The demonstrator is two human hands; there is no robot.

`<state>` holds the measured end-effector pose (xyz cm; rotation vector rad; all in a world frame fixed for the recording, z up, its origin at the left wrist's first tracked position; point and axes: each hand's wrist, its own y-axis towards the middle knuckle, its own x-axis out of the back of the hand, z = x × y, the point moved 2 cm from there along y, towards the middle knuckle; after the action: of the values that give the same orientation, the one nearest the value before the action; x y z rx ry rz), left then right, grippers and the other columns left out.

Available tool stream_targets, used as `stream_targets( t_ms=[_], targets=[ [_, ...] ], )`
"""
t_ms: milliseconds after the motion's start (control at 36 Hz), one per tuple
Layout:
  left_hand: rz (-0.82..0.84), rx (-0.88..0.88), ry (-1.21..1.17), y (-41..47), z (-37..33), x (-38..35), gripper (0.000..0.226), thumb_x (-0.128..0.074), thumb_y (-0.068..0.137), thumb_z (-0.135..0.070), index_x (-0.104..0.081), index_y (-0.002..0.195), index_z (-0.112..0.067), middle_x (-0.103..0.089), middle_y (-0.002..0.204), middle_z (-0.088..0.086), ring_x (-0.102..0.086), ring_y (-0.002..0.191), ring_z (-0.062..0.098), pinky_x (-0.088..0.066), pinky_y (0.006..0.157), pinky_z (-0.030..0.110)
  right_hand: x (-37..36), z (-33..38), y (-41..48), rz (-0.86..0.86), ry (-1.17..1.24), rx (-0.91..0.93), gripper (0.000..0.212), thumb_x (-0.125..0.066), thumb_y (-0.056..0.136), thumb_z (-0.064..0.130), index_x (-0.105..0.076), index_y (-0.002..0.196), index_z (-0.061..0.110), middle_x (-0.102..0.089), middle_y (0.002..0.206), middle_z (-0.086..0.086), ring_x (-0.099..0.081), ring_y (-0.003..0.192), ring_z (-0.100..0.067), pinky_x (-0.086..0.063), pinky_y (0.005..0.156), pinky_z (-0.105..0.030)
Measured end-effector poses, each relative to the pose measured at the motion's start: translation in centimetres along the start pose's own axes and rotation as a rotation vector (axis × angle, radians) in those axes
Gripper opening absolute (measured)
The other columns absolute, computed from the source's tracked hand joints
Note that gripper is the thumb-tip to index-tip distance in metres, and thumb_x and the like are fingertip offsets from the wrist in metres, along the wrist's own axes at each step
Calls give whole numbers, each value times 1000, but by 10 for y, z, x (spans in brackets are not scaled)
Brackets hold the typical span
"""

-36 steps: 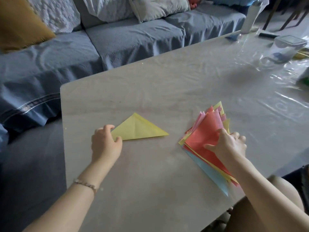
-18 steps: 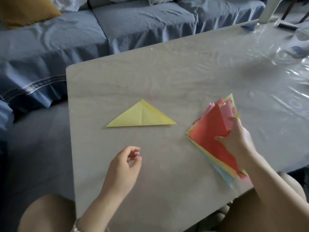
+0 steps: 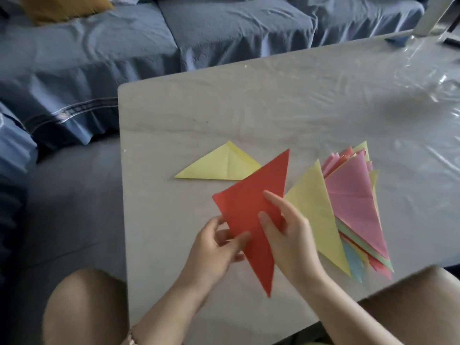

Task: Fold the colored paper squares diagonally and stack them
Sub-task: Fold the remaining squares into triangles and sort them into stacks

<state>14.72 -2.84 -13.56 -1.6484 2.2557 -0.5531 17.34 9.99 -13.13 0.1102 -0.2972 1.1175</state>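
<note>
You grip 1 red paper triangle (image 3: 249, 200) w/ L hand (image 3: 216, 247) & R hand (image 3: 291, 240), long axis pointing away, slightly right; 1 yellow paper triangle (image 3: 219, 165), 1 multicoloured paper stack (image 3: 353, 202).

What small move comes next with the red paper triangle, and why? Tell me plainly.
Probably fold the red paper triangle in half, corner to corner. The left hand and right hand both pinch it above the grey table, while the yellow folded paper triangle beyond it already shows a centre crease.

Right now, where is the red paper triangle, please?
Red triangle sits mid head view, in left hand and right hand, between small yellow triangle and stack.
</note>
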Motion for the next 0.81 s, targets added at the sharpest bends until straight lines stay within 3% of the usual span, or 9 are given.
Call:
stream_targets(
  t_ms=[83, 167, 250, 361, 444, 500, 556, 639, 806],
  targets=[
    [-115, -91, 280, 13, 5, 25, 35, -63, 84, -5, -53, 116, -17, -70, 94, 4, -67, 86, 20, -53, 83, 35, -16, -4, -8, 145, -86, -5, 40, -55, 92, 21, -45, 129, 32, -53, 118, 15, -55, 102, 0, -46, 92, -20],
    [-138, -154, 670, 28, 3, 53, 47, -57, 89, -14, -43, 134, -19, -56, 126, 4, -54, 117, 21, -39, 100, 29, -17, -19, -10, 150, -364, 26, 43, -52, 92, 26, -42, 134, 30, -29, 142, -1, -35, 128, -15, -33, 106, -28],
    [-126, -221, 939, 43, -6, 70, 51, -49, 94, -14, -33, 142, -13, -44, 142, 7, -43, 129, 20, -30, 102, 23, -19, -33, -13, 72, -584, 176, 41, -53, 91, 19, -47, 131, 18, -13, 148, -12, -12, 138, -24, -20, 109, -35],
    [-94, -305, 1096, 57, -7, 76, 56, -50, 93, -14, -28, 145, -19, -45, 136, 8, -42, 126, 23, -33, 102, 30, -29, -47, -17, 18, -869, 349, 49, -63, 75, 21, -53, 121, 5, -19, 145, -26, -13, 135, -38, -16, 102, -52],
    [-219, -477, 1272, 56, 1, 75, 57, -68, 79, -4, -49, 132, -10, -54, 120, 15, -53, 110, 35, -43, 93, 41, -35, -46, -22, -49, -888, 389, 60, -73, 72, 16, -49, 126, 5, -14, 146, -31, -7, 137, -42, -17, 105, -53],
    [-345, -633, 1288, 52, 11, 74, 53, -77, 67, 2, -62, 117, -3, -61, 111, 20, -61, 99, 38, -50, 83, 44, -37, -40, -25, -71, -889, 441, 53, -63, 80, 18, -49, 129, 5, -11, 148, -30, -1, 140, -41, -15, 113, -51],
    [-311, -733, 1255, 43, 24, 65, 38, -66, 79, -3, -61, 117, -3, -60, 118, 18, -60, 107, 34, -50, 87, 42, -38, -36, -25, -47, -890, 487, 47, -45, 85, 22, -52, 128, 5, -14, 149, -26, 2, 142, -35, -9, 115, -46],
    [-130, -767, 1242, 28, 44, 52, 41, -40, 90, -21, -56, 125, -7, -55, 131, 10, -51, 122, 26, -33, 104, 30, -41, -36, -20, 98, -849, 519, 44, -38, 87, 23, -58, 122, 5, -33, 146, -17, -16, 141, -26, -15, 113, -39],
    [-31, -698, 1330, 24, 66, 52, 44, -42, 91, -24, -48, 132, -11, -47, 139, 2, -42, 130, 20, -23, 106, 31, -52, -48, -6, 334, -962, 580, 46, -34, 91, 32, -60, 122, 11, -60, 125, -1, -53, 120, -22, -26, 105, -32]
  ],
)
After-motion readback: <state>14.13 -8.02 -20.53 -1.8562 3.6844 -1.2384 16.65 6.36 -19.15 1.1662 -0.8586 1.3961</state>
